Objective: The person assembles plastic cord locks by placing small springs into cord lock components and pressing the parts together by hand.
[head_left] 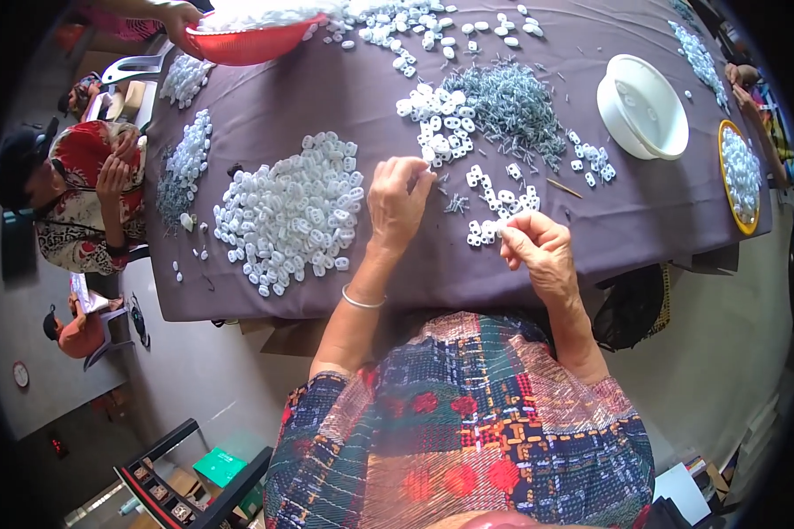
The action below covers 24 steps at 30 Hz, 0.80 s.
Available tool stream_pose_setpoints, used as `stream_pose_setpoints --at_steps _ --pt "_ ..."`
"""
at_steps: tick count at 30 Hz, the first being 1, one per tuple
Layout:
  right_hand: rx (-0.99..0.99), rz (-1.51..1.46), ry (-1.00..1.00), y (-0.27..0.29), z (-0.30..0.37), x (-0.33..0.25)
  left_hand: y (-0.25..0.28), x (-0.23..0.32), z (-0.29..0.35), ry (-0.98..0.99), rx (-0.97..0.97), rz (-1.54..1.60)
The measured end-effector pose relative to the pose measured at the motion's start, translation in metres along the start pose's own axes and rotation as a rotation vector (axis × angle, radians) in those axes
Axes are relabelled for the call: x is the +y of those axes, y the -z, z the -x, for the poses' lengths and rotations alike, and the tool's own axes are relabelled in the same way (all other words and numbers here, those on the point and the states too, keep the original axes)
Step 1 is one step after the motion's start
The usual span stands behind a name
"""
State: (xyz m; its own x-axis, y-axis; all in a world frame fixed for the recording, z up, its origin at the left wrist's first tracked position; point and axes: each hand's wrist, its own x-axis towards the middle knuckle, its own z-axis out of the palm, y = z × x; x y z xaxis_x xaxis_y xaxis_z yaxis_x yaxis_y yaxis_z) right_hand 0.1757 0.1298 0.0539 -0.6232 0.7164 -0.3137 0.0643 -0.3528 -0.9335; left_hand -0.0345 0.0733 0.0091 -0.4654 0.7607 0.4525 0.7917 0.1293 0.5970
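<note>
The left hand (397, 201) and the right hand (543, 251) have fingertips pinched narrow; whether they hold something, one cannot tell. White pieces (483, 232) lie beside the right. Farther are one grey pin heap (507, 101), one brown stick (564, 189), one basin (635, 143).

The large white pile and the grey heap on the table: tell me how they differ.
Colour: the white pile is pale, while the grey heap is darker.
Shape: the white pile holds chunky, rounded pieces; the grey heap holds thin, sliver-like ones.
Place: the white pile lies left of the left hand; the grey heap lies farther away, left of the white tub.
Both are loose heaps on the same dark tablecloth.
</note>
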Motion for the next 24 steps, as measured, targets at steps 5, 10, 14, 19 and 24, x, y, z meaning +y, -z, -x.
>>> stream_pose_setpoints --at_steps 5,10,14,19,24 --pt "0.003 0.013 -0.021 -0.004 -0.002 0.0 0.004 -0.002 0.008 0.291 -0.009 0.362" --pt "-0.01 0.012 -0.025 -0.006 -0.005 0.002 0.019 0.014 0.015 0.36 -0.075 0.497" --pt "-0.027 0.017 -0.027 -0.011 -0.005 0.002 0.021 0.008 0.028 0.508 -0.096 0.639" --pt "-0.007 0.044 -0.046 -0.008 -0.004 0.0 0.026 0.018 0.024 0.657 -0.115 0.838" --pt "-0.021 0.033 -0.027 -0.011 -0.006 0.006 0.029 0.022 0.031 0.718 -0.084 0.866"
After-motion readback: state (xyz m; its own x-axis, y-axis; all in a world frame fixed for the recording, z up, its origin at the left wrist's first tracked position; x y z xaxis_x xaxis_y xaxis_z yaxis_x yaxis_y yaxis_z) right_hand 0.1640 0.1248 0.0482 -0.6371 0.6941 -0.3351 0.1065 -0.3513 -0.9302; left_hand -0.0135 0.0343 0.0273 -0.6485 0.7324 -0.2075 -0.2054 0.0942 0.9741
